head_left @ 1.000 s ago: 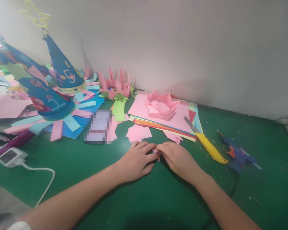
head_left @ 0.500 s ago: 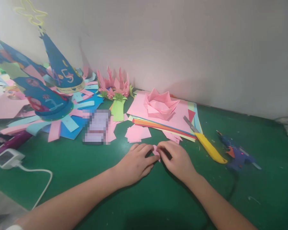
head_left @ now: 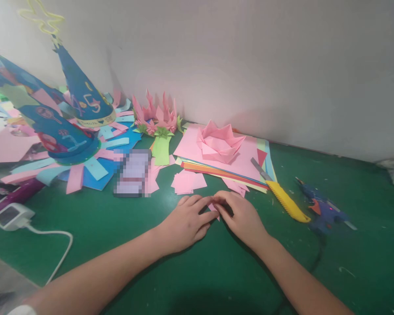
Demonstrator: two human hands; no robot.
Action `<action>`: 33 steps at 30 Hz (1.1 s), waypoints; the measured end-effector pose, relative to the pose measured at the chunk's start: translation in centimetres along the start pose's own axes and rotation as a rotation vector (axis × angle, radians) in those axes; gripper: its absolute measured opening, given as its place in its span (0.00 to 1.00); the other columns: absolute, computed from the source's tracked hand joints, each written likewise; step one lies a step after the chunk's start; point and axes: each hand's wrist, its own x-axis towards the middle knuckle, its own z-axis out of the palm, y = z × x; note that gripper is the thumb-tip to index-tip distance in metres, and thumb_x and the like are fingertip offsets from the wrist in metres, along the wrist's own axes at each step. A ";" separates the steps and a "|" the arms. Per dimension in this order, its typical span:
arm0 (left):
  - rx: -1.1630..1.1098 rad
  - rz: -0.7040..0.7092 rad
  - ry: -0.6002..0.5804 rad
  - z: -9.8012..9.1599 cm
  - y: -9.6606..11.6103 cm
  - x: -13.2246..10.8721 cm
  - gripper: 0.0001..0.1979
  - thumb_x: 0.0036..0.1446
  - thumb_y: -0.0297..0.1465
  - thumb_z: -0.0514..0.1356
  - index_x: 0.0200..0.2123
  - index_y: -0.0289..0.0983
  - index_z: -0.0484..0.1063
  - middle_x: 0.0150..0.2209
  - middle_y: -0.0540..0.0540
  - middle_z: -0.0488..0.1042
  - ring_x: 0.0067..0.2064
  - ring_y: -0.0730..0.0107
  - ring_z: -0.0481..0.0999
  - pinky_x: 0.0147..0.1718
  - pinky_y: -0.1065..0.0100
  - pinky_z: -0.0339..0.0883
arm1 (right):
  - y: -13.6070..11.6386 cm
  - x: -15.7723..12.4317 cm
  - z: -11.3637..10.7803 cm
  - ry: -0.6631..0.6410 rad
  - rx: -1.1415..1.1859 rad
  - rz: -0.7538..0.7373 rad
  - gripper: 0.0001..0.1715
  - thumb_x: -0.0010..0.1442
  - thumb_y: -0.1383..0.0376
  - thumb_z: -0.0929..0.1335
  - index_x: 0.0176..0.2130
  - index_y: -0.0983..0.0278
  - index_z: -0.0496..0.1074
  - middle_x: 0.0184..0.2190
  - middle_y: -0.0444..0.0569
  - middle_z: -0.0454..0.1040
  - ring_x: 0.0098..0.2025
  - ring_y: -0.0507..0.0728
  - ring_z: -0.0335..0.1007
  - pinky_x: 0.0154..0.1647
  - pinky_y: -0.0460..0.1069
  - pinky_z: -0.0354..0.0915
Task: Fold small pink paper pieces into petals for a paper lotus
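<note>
Left hand [head_left: 187, 223] and right hand [head_left: 244, 218] meet fingertip to fingertip at centre, knuckles up and low over the counter [head_left: 184, 280]. Both pinch one pink scrap [head_left: 214, 207], of which only a corner shows between the fingers. Step in hand, as judged from the grip: a fine fold or crease in the scrap, worked against the counter. A further fold would call for steady pressure from the fingertips and a grip that keeps the scrap from slipping, since it is thin and mostly hidden.

Outward from the scrap:
- 11 o'clock, near: loose pink squares [head_left: 187, 182].
- 12 o'clock: paper stack [head_left: 190, 146] with a folded pink crown [head_left: 219, 142] on top.
- 2 o'clock: yellow knife [head_left: 287, 202], its blade end lying on the stack's edge.
- 3 o'clock, well apart: blue glue gun [head_left: 321, 210].
- 10 o'clock: paper flowers [head_left: 160, 131] and two blue cones [head_left: 82, 94] on strips of coloured paper.
- 9 o'clock, far: white charger [head_left: 8, 215] with its cable.

Counter is covered in green. A plain pale wall [head_left: 249, 65] rises directly behind it.
</note>
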 end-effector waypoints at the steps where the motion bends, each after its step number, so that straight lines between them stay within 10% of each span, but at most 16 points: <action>1: -0.004 -0.001 -0.005 0.0 0.0 0.0 0.17 0.62 0.30 0.50 0.54 0.43 0.62 0.57 0.43 0.60 0.52 0.58 0.62 0.50 0.54 0.58 | 0.1 0.0 -0.1 -0.005 0.005 -0.003 0.07 0.63 0.69 0.60 0.39 0.61 0.66 0.34 0.48 0.73 0.36 0.56 0.68 0.36 0.50 0.63; 33: 0.034 0.008 0.020 0.2 0.0 -0.2 0.15 0.61 0.30 0.50 0.52 0.41 0.63 0.58 0.40 0.58 0.53 0.57 0.62 0.49 0.55 0.59 | 0.5 0.0 -0.7 -0.063 -0.160 -0.208 0.13 0.66 0.68 0.57 0.42 0.63 0.68 0.30 0.49 0.72 0.33 0.55 0.66 0.33 0.49 0.62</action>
